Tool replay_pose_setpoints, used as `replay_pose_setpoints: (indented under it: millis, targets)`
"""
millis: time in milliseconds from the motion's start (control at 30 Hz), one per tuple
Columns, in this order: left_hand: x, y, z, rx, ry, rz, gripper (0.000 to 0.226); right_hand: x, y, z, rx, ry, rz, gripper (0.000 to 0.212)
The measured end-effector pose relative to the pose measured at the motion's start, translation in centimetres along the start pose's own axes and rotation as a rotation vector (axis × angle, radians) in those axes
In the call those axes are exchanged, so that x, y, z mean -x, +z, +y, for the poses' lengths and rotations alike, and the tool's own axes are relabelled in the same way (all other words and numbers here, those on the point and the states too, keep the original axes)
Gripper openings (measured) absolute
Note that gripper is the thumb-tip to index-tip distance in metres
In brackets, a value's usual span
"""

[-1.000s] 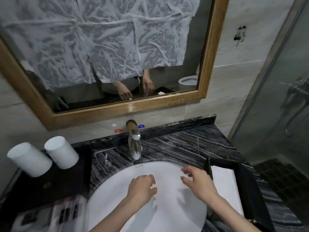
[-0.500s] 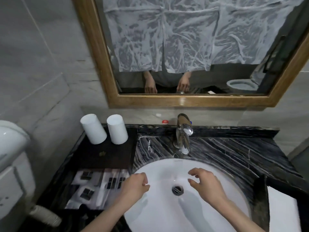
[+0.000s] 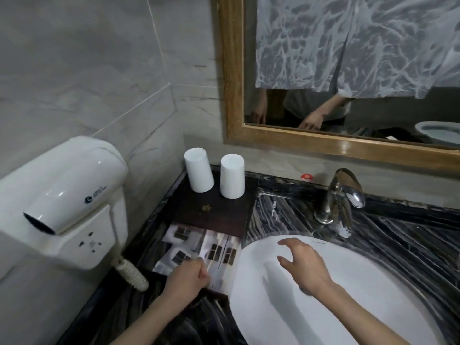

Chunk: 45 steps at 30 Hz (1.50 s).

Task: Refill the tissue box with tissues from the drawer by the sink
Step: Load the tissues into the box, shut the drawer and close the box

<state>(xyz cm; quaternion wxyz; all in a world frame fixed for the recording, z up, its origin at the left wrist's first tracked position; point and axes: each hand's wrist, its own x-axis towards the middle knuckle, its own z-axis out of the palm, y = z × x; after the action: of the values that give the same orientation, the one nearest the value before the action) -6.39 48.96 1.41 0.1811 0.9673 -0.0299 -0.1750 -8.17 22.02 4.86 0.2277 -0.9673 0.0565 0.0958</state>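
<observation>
Big wood-framed mirror point(image 3: 348, 143) up top, white sink point(image 3: 373, 307) set in the black marble counter point(image 3: 410, 245). Wall hair dryer point(image 3: 62, 190) on the left. Tissue box and drawer aren't visible. Right hand point(image 3: 305, 266) hovers over the sink, fingers spread, holding nothing; left hand point(image 3: 185, 278) curled loosely over packets point(image 3: 199, 250), empty too.

A hotel-style bathroom is indicated. A white basin point(image 3: 348, 295) is set in a black marble counter point(image 3: 410, 240) under a chrome tap point(image 3: 341, 197) and a wood-framed mirror point(image 3: 234, 95). A wall-mounted hair dryer point(image 3: 64, 185) is fixed at the left, near two upturned white cups point(image 3: 215, 176) and packaged toiletries point(image 3: 199, 250) on a dark tray point(image 3: 211, 212).
</observation>
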Motion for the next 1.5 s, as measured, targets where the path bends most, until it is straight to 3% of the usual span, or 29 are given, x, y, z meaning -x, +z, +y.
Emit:
replay_pose_setpoints:
  millis: [133,300,700,1133,1500]
  targets:
    - [0.8,-0.4,-3.1,0.058,-0.035,0.064,0.025,-1.8,1.5,-2.5,-0.013,-0.063,-0.006,0.045]
    - [2.0,-1.0,-5.3,0.096,-0.039,0.160,0.043,-3.4,2.9,-4.2,-0.034,-0.134,-0.019,0.050]
    - [4.1,0.9,-7.8,0.195,-0.287,0.111,0.032,-6.5,5.4,-6.2,-0.002,-0.289,-0.196,0.073]
    - [2.3,3.2,-8.0,0.528,-0.346,0.114,0.016,-7.6,5.3,-6.1,0.091,-0.316,-0.286,0.076]
    - [-1.3,2.0,-5.6,0.588,-0.314,0.116,0.016,-8.0,4.4,-6.7,0.102,-0.285,-0.336,0.080]
